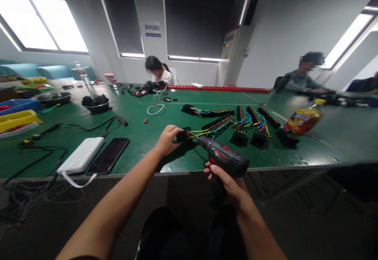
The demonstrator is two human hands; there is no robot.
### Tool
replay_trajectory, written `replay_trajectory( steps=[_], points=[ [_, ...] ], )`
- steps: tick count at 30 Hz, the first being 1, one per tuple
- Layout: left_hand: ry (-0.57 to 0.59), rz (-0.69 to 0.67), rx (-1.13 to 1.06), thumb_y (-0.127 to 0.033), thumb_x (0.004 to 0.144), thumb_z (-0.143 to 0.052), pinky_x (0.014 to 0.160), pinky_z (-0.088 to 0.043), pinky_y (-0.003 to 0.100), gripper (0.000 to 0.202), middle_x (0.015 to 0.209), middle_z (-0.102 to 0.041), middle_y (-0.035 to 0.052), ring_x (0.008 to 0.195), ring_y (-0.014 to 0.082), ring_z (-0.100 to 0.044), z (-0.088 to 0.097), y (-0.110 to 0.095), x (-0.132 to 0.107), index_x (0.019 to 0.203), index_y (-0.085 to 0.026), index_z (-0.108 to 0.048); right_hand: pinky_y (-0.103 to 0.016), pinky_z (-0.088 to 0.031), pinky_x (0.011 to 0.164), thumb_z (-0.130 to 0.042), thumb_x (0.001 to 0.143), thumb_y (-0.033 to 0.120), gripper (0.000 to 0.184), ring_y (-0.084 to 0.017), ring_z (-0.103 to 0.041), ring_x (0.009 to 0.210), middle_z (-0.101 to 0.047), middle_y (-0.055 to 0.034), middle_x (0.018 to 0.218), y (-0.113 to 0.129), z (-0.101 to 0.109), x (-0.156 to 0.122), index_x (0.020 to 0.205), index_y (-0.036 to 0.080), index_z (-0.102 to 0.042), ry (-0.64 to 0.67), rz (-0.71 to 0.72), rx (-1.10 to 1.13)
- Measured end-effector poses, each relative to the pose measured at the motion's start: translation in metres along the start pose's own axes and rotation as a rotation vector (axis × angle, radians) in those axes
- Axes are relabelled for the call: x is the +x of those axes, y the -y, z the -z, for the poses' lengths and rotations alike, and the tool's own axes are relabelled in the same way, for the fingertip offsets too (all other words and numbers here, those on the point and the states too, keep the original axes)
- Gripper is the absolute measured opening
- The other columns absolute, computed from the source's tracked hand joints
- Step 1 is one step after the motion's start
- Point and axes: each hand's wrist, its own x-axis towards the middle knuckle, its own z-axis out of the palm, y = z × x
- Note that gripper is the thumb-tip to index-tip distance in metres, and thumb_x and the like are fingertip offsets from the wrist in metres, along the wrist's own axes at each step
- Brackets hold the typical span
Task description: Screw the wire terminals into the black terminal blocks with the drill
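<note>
My left hand is closed around one end of a small black socket housing at the table's near side. Yellow and blue wires run from this housing to a long black strip with brass-coloured contacts. In my right hand is a black cordless drill, its fingers wrapped round the grip. The drill's tip points left and meets the wired side of the housing; whether it touches a screw I cannot make out. Several similar wired assemblies lie to the right and behind.
A white power bank and a phone lie on the green table at left. Small brass parts sit behind my left hand. A drink bottle leans at right. Two bowls stand farther left. Other people work across the table.
</note>
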Motion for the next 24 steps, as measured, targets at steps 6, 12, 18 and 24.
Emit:
replay_trajectory(
  steps=[6, 12, 18, 24],
  points=[
    [0.008, -0.001, 0.005, -0.027, 0.079, -0.07, 0.094, -0.047, 0.038, 0.036, 0.108, -0.061, 0.0078, 0.105, 0.0239, -0.054, 0.0, 0.002, -0.001, 0.113, -0.022, -0.062, -0.036, -0.057, 0.068, -0.082, 0.065, 0.053, 0.047, -0.022, -0.07, 0.068, -0.078, -0.0081, 0.078, 0.0, 0.0, -0.001, 0.093, 0.016, -0.076, -0.016, -0.027, -0.069],
    [0.029, -0.009, 0.011, -0.028, 0.081, -0.069, 0.094, -0.046, 0.04, 0.034, 0.108, -0.063, 0.008, 0.104, 0.0244, -0.055, 0.0, 0.002, 0.0, 0.115, -0.023, -0.063, -0.042, -0.057, 0.072, -0.081, 0.065, 0.049, 0.04, -0.025, -0.07, 0.075, -0.077, -0.0068, 0.082, 0.021, 0.014, 0.017, 0.091, 0.019, -0.076, 0.076, 0.072, -0.229],
    [0.035, -0.041, 0.014, -0.029, 0.081, -0.069, 0.092, -0.047, 0.039, 0.034, 0.106, -0.063, 0.0083, 0.102, 0.0243, -0.055, 0.001, 0.003, 0.001, 0.114, -0.021, -0.062, -0.038, -0.055, 0.069, -0.085, 0.057, 0.029, 0.03, -0.021, -0.063, 0.069, -0.072, -0.0008, 0.074, 0.091, 0.021, 0.042, 0.083, 0.019, -0.076, 0.292, 0.301, -0.517],
    [0.07, -0.002, 0.03, -0.035, 0.08, -0.07, 0.089, -0.047, 0.04, 0.038, 0.106, -0.065, 0.0097, 0.101, 0.0265, -0.057, 0.005, 0.0, 0.001, 0.114, -0.021, -0.063, -0.026, -0.049, 0.051, -0.085, 0.056, 0.021, 0.024, -0.015, -0.059, 0.056, -0.069, 0.0022, 0.061, 0.108, 0.016, 0.053, 0.078, 0.017, -0.077, 0.352, 0.204, -0.496]
  ],
)
